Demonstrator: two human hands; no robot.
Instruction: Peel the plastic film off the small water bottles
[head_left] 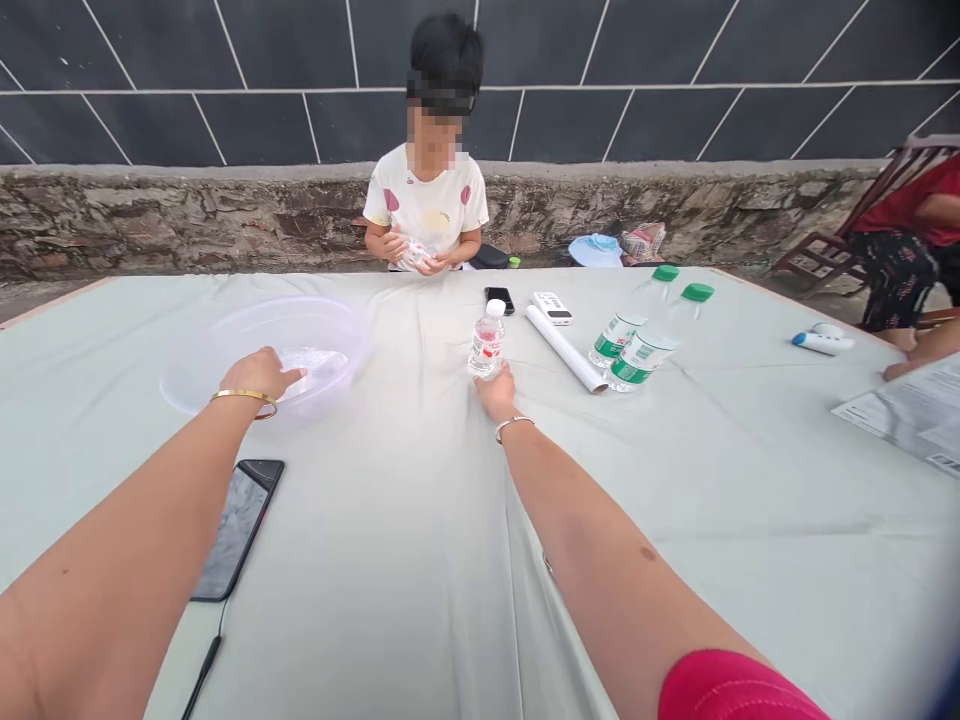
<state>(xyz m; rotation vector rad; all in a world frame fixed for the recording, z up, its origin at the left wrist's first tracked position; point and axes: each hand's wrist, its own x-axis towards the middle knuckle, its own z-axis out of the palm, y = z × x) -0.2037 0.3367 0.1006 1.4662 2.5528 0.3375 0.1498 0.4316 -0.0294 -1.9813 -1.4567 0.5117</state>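
My right hand (496, 390) is closed round the lower part of a small clear water bottle (487, 345) with a white cap and a red-and-white label; the bottle stands upright. To the left, my left hand (259, 375) hovers over the near side of a pale translucent plastic basin (225, 325). Its thumb is stretched out to the right, while the other fingers are mostly hidden behind the knuckles. Just beyond that thumb, a clear shiny object (319, 368) lies in the basin; its kind is hard to make out.
A large phone (240, 525) with a cable lies by my left forearm. Right of the bottle are a white roll (564, 348), a smaller phone (499, 298), a white device (553, 307) and two green-capped bottles (641, 355). Across the table, a person (427, 215) holds a clear packaged item.
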